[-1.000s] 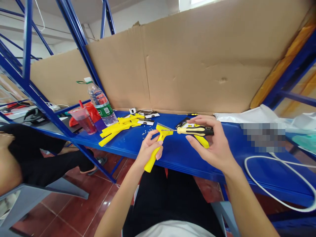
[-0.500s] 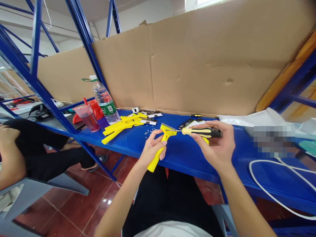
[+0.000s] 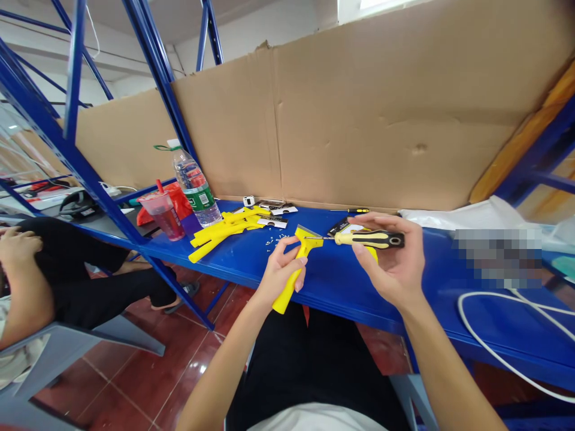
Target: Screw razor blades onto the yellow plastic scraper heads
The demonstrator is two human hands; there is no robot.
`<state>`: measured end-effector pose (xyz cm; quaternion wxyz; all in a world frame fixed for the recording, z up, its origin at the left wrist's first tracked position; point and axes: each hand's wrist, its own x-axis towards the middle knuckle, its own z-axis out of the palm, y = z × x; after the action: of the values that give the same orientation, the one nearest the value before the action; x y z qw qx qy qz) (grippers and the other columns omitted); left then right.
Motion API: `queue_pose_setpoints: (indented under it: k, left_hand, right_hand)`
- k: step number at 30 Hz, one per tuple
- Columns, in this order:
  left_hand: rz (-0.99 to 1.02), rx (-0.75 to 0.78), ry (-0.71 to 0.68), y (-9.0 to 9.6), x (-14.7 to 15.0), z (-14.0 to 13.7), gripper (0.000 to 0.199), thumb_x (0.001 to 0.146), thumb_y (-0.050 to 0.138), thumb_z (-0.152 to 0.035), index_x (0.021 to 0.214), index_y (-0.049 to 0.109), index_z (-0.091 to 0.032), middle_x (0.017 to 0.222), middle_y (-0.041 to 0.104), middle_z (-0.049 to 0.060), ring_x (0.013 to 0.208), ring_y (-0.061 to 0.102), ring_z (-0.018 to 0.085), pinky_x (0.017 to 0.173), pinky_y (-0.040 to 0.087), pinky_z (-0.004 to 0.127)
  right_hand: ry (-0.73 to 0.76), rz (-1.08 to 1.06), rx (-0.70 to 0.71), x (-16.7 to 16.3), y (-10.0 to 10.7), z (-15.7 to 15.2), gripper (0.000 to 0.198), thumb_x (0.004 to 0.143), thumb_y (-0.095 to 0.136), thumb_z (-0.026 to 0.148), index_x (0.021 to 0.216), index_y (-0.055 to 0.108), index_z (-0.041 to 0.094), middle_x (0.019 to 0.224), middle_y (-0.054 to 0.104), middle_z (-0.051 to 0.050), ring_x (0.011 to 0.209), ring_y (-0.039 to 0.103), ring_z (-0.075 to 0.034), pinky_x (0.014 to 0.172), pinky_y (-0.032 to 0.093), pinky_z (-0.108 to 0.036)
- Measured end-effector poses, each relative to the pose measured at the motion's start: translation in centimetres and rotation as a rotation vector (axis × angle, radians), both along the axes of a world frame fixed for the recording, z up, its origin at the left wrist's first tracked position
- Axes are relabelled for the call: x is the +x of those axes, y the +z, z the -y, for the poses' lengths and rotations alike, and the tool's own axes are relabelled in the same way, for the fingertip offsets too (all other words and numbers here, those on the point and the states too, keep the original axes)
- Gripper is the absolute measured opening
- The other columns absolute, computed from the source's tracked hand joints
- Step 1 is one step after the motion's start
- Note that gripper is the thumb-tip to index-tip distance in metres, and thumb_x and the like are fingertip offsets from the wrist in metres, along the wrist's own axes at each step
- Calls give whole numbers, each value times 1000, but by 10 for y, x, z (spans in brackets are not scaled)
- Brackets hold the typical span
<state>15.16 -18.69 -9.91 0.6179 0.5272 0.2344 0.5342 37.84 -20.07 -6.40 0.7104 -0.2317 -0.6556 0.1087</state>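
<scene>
My left hand (image 3: 284, 269) is closed around the handle of a yellow scraper (image 3: 287, 290), its wide bladed head tilted up over the bench edge. In my right hand (image 3: 398, 260) is a screwdriver (image 3: 371, 239) with a cream and black handle, held level by thumb and fingers. The screwdriver's shaft points left and its tip meets the scraper head; the exact contact point is too small to make out. Small loose screws (image 3: 275, 239) lie on the blue bench just beyond my left hand. Behind the screwdriver, a black packet (image 3: 340, 226) is partly hidden by my right hand.
Several yellow scraper handles (image 3: 224, 227) are piled on the bench (image 3: 332, 281), near a water bottle (image 3: 197, 191) and a red drink cup (image 3: 167, 218). Another screwdriver (image 3: 358, 211) lies by the cardboard wall (image 3: 341, 120). A white cable (image 3: 476, 335) loops at right; a seated person (image 3: 27, 269) is at left.
The view has shifted slightly. My right-hand fingers have moved a little on the screwdriver handle, and the handle has turned. Both hands keep their holds.
</scene>
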Motion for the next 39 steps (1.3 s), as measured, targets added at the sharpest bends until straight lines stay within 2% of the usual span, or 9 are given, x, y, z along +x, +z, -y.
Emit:
queue_pose_setpoints:
  k: [2, 6, 12, 17, 21, 26, 31, 37, 39]
  left_hand:
    - [9, -16, 8, 1, 0, 0, 55, 90, 92, -35, 127, 51, -25, 105, 76, 0, 42, 55, 6, 43, 44, 23]
    - [10, -27, 10, 2, 0, 0, 57, 90, 92, -35, 128, 51, -25, 108, 76, 1, 42, 55, 5, 42, 43, 23]
    - [24, -19, 8, -1, 0, -2, 56, 91, 90, -34, 131, 52, -26, 112, 75, 1, 43, 54, 4, 43, 44, 22]
    - [38, -12, -1, -3, 1, -5, 56, 91, 91, -34, 129, 51, -27, 110, 75, 0, 42, 54, 3, 41, 44, 21]
    - [47, -5, 0, -3, 1, -4, 54, 92, 90, -33, 128, 51, -27, 106, 73, -2, 41, 53, 4, 41, 43, 21]
    - [36, -10, 4, -1, 0, -3, 52, 92, 89, -31, 127, 51, -28, 104, 71, -4, 41, 54, 4, 41, 45, 21]
    - [31, -2, 16, -4, 0, -5, 52, 93, 88, -32, 129, 50, -28, 109, 72, -2, 42, 53, 3, 40, 45, 21]
    - [4, 15, 32, -6, 0, -5, 49, 95, 86, -32, 129, 51, -29, 114, 74, 0, 43, 54, 3, 41, 47, 21]
    - [-6, 23, 41, -6, 0, -5, 50, 94, 87, -33, 128, 51, -29, 115, 75, 1, 43, 54, 3, 41, 47, 22]
  right_hand:
    - [40, -5, -19, -1, -1, 0, 46, 98, 85, 19, 136, 61, 30, 135, 75, -9, 119, 83, -28, 102, 70, -48]
    - [-63, -11, 23, 0, -1, -1, 38, 95, 88, 18, 124, 66, 28, 109, 78, -4, 102, 85, -25, 93, 72, -43]
    - [32, 4, -7, 0, -4, -2, 45, 99, 85, 22, 136, 62, 30, 137, 73, -9, 117, 83, -29, 102, 71, -50]
    - [-112, -26, 30, 0, -4, -3, 48, 94, 91, 22, 131, 62, 30, 106, 78, -2, 98, 84, -25, 92, 72, -45]
    - [15, -8, -26, 0, -4, -3, 44, 100, 84, 26, 136, 58, 31, 128, 75, -7, 115, 82, -27, 102, 70, -51]
    - [-52, -33, 22, -1, -3, -4, 44, 97, 86, 18, 131, 61, 30, 104, 77, -1, 99, 84, -23, 93, 71, -42]
    - [30, 8, -37, 1, -3, -3, 44, 101, 83, 25, 137, 58, 32, 130, 74, -6, 118, 82, -27, 102, 70, -48]
    - [-114, 17, -49, 3, -5, -3, 35, 98, 87, 27, 125, 65, 30, 113, 78, -3, 105, 84, -25, 96, 70, -43]
    - [-66, 32, -69, 5, -5, -3, 34, 101, 85, 30, 128, 64, 31, 116, 77, -4, 109, 84, -26, 98, 70, -44]
